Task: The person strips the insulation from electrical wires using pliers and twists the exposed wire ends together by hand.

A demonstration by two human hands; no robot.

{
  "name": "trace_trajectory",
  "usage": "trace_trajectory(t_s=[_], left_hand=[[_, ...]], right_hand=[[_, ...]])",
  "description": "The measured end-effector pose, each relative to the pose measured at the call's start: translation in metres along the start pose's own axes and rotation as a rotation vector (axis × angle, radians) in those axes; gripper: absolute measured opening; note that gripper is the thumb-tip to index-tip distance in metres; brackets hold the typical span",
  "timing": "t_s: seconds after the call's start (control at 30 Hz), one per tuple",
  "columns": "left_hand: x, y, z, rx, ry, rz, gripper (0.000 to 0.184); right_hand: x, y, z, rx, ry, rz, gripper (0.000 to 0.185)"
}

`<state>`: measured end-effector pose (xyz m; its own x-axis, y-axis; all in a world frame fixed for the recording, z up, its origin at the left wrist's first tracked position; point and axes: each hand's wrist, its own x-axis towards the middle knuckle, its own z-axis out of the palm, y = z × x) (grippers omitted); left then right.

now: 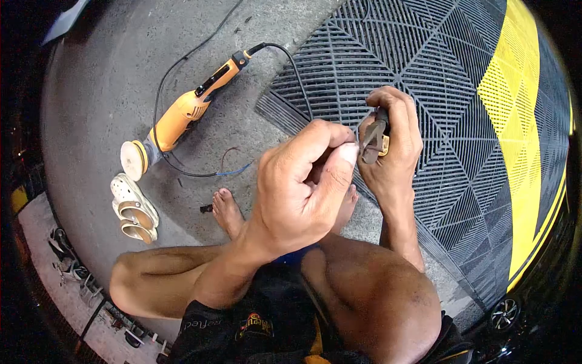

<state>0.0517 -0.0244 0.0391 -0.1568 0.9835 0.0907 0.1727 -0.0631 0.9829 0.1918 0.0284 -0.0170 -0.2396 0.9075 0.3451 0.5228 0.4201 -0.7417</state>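
Note:
My left hand (303, 182) is closed in a pinch, thumb against forefinger; what lies between the fingertips is too small to make out. Right beside it, my right hand (397, 136) is wrapped round a small dark tool (374, 136) with flat grey metal and a brass-coloured part. The fingertips of both hands nearly meet at this tool. A black power cord (301, 79) leaves the handle of an orange polisher (182, 115) and passes out of sight near my left hand. On the floor, another black cable ends in bared blue and brown wires (233, 171).
White clogs (134, 209) stand on the concrete floor (109, 91) at the left, below the polisher's round pad. Black and yellow grid tiles (448, 121) cover the right side. My bare foot (227, 212) and bent knees are below the hands. A car wheel (505, 313) shows at lower right.

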Motion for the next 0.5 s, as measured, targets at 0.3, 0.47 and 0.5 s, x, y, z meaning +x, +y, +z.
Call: trace_trajectory(t_s=[0.3, 0.47, 0.5], left_hand=[[0.0011, 0.0044, -0.0014, -0.059, -0.081, -0.013, 0.001], [0.0011, 0.0037, -0.0011, -0.083, -0.066, 0.003, 0.002], [0.0011, 0.0046, -0.0014, -0.085, -0.066, 0.003, 0.002]], right_hand=[[0.0, -0.0002, -0.0001, -0.028, -0.001, -0.007, 0.04], [0.0011, -0.0011, 0.0006, -0.016, 0.003, 0.001, 0.033], [0.0001, -0.001, 0.001, -0.018, 0.003, 0.001, 0.033]])
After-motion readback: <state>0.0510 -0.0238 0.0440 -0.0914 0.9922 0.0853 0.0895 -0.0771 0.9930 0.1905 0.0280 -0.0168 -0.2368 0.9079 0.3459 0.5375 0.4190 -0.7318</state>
